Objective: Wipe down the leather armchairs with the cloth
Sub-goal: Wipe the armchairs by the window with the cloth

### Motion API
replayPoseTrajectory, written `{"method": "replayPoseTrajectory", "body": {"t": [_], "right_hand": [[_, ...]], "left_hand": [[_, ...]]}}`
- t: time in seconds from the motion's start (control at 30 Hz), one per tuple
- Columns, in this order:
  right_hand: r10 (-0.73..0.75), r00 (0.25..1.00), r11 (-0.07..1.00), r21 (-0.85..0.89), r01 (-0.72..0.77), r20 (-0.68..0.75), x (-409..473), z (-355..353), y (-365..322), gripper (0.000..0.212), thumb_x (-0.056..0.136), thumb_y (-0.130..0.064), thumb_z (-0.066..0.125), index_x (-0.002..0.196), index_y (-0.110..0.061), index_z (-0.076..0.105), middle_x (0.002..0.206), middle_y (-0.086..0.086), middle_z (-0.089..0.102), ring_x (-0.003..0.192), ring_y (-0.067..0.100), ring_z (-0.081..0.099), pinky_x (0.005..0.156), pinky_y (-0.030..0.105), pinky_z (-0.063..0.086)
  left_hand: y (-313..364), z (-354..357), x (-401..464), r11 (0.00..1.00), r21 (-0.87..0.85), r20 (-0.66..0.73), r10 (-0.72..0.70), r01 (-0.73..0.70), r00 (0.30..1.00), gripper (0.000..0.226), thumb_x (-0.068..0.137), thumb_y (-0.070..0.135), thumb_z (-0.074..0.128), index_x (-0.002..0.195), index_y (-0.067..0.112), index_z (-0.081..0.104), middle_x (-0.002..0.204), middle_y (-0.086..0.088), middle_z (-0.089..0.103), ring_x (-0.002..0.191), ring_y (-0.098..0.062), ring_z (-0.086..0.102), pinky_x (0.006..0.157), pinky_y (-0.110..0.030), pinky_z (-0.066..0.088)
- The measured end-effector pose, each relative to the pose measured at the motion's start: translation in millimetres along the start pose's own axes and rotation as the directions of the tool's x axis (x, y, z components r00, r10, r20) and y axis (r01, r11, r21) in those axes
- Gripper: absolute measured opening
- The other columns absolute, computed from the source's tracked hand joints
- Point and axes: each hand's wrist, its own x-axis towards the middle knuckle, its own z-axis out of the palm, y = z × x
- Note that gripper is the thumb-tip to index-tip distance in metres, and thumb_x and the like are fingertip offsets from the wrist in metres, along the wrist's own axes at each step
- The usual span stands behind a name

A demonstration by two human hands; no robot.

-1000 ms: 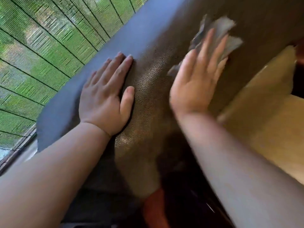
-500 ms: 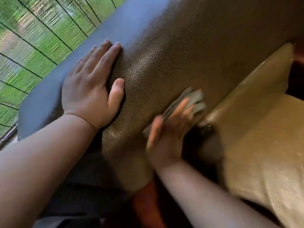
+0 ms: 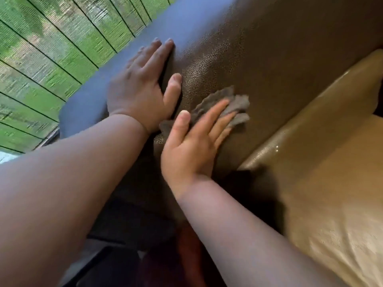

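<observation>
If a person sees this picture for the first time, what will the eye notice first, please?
First, two bare hands at the centre: the right hand presses a grey cloth flat on the brown armchair. The left hand rests flat beside it, on the upper edge. A green screen fills the upper left.

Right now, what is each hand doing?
Left hand: open, flat on the armchair.
Right hand: open, straight fingers pressing the cloth onto the leather.

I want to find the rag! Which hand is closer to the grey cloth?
Right. The right hand presses flat on the grey cloth; the left hand rests on the armchair leather beside it, not touching the cloth.
</observation>
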Motion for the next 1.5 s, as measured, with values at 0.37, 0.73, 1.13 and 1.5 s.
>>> {"method": "replayPoseTrajectory", "body": {"t": [0.37, 0.73, 1.13, 1.5], "right_hand": [[-0.492, 0.819, 0.845, -0.062, 0.531, 0.296, -82.6, 3.1, 8.6, 0.068, 0.107, -0.051, 0.032, 0.165, -0.022, 0.015, 0.172, 0.014, -0.004, 0.159, 0.042, -0.004, 0.127, 0.058, 0.012], [-0.389, 0.914, 0.905, -0.135, 0.403, 0.115, -88.2, 26.0, 30.9, 0.07, 0.108, -0.042, 0.035, 0.162, -0.001, 0.017, 0.166, 0.035, 0.016, 0.154, 0.053, 0.015, 0.124, 0.061, 0.017], [-0.066, 0.994, 0.993, -0.098, 0.058, -0.082, -109.1, 44.5, 106.0, 0.072, 0.105, -0.031, 0.03, 0.157, 0.016, 0.011, 0.166, 0.035, 0.013, 0.156, 0.049, 0.012, 0.128, 0.057, 0.01], [0.042, 0.994, 0.937, -0.348, -0.003, 0.105, -83.9, 33.9, 230.1, 0.092, 0.1, -0.054, 0.035, 0.16, 0.009, 0.003, 0.165, 0.037, 0.008, 0.153, 0.05, 0.012, 0.128, 0.057, 0.005]], "left_hand": [[-70.7, -9.8, -87.0, 0.983, 0.124, 0.011, 0.137, -0.138, 0.99, 0.063, 0.104, 0.045, 0.04, 0.162, 0.022, 0.039, 0.168, -0.009, 0.037, 0.153, -0.035, 0.037, 0.126, -0.053, 0.029], [-69.5, -28.2, -79.0, 0.996, -0.084, 0.21, 0.057, -0.04, 0.976, 0.062, 0.103, 0.051, 0.031, 0.165, 0.042, 0.027, 0.174, 0.008, 0.022, 0.161, -0.014, 0.016, 0.132, -0.04, 0.008], [-116.4, -15.7, -143.7, 0.973, 0.1, -0.079, 0.218, -0.21, 0.973, 0.084, 0.087, 0.05, 0.061, 0.163, 0.022, 0.039, 0.167, -0.015, 0.037, 0.153, -0.037, 0.036, 0.126, -0.05, 0.028], [-127.7, 2.7, -154.0, 0.976, -0.021, -0.203, 0.207, -0.215, 0.957, 0.066, 0.099, 0.05, 0.041, 0.159, 0.023, 0.044, 0.156, -0.012, 0.051, 0.142, -0.035, 0.049, 0.118, -0.051, 0.039]]}}
